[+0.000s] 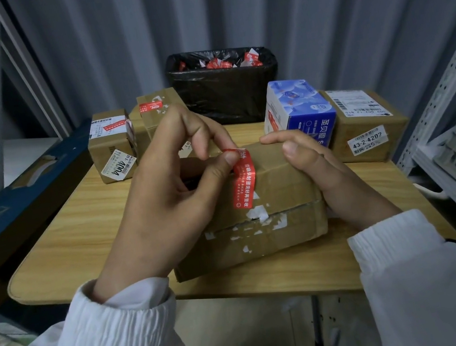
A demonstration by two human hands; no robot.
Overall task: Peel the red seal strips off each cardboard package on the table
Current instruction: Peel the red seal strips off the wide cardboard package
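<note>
Grey corrugated wall (pixel 313 5), wooden table (pixel 78 229)

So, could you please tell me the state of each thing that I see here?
Front box: closed, white label scraps on its front.
Red strip: top end lifted, lower part stuck.
Left hand: pinches the strip's top end.
Right hand: rests on the front box.
Small left box: closed, strip on.
Back box: closed, strip on.
Blue box: closed, strip on.
Bin: open, holds peeled strips.
</note>
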